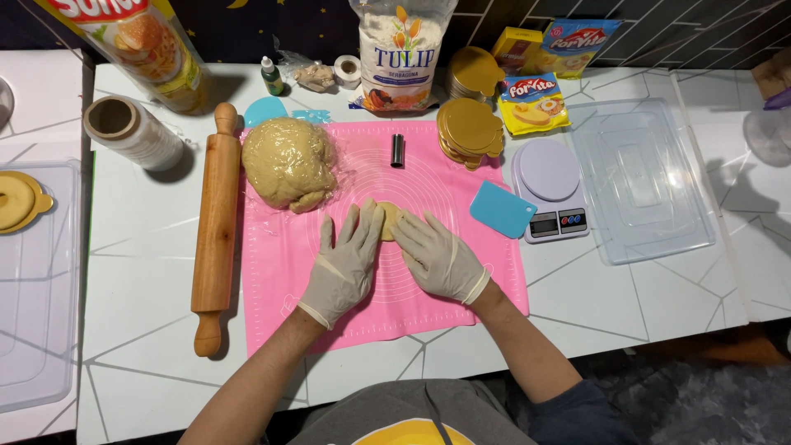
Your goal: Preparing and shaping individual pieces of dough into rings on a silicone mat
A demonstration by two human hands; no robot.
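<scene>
Pressing a small dough piece (390, 220) mid pink mat (428, 305): left hand (344, 265) and right hand (435, 258), both gloved, fingers spread flat, touch it from either side, gripping nothing. Big wrapped dough lump (288, 162) just up-left on mat. Rolling pin (216, 222) left of mat; blue scraper (503, 209) and scale (549, 188) right.

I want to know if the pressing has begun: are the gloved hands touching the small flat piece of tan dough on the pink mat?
Touching. The head view shows the left hand and right hand with fingers overlapping the small dough piece from both sides.
</scene>
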